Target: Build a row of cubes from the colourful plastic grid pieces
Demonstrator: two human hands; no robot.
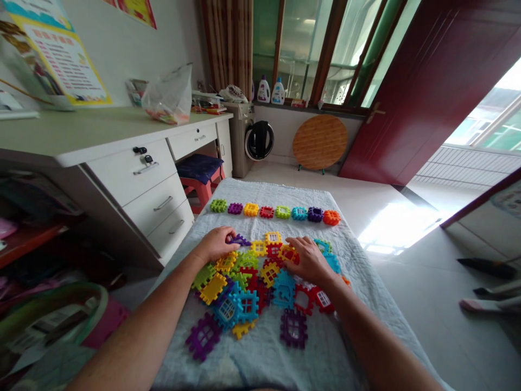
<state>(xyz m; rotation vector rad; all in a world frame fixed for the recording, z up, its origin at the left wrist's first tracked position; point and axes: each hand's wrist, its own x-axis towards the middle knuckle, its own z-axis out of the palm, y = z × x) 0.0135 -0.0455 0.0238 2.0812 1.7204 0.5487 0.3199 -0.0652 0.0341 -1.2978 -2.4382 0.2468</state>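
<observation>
Bare cloth (325, 364) fronts the pile (269, 273). Well apart, the left hand (215, 243) pinches a purple tile (241, 239) at the pile's far-left edge; the right hand (308, 258) touches the pile's right, grip unclear from here. Beyond the pile, past open cloth, blocks (267, 212) line up.

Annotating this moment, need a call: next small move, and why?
Probably have the left hand lift the purple piece at its fingertips: that piece lies at the far edge of the loose pile, while the right hand is at a yellow piece.
</observation>
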